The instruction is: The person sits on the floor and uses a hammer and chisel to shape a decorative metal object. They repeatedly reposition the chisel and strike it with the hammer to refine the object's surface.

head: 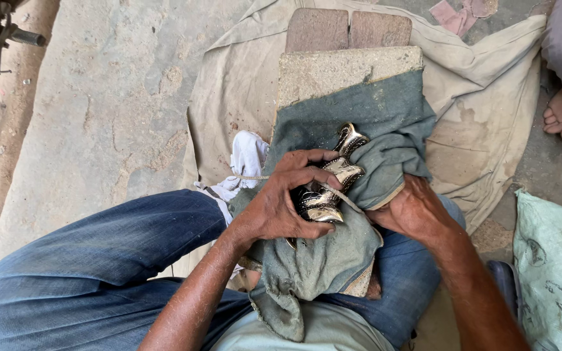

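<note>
Blue-jeaned lap [99,260] nearest. Left hand [281,208] clamped over shiny ornate metal casting [333,188], thin cord [343,195] across it. Right hand [414,211] bunches soft grey-green cloth [372,123]. Casting likely rigid, heavy, slippery; grip through cloth.

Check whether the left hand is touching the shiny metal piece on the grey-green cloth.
Touching. The head view shows the left hand with its fingers curled over the shiny metal piece, pressing it against the grey-green cloth, with no gap visible.
</note>
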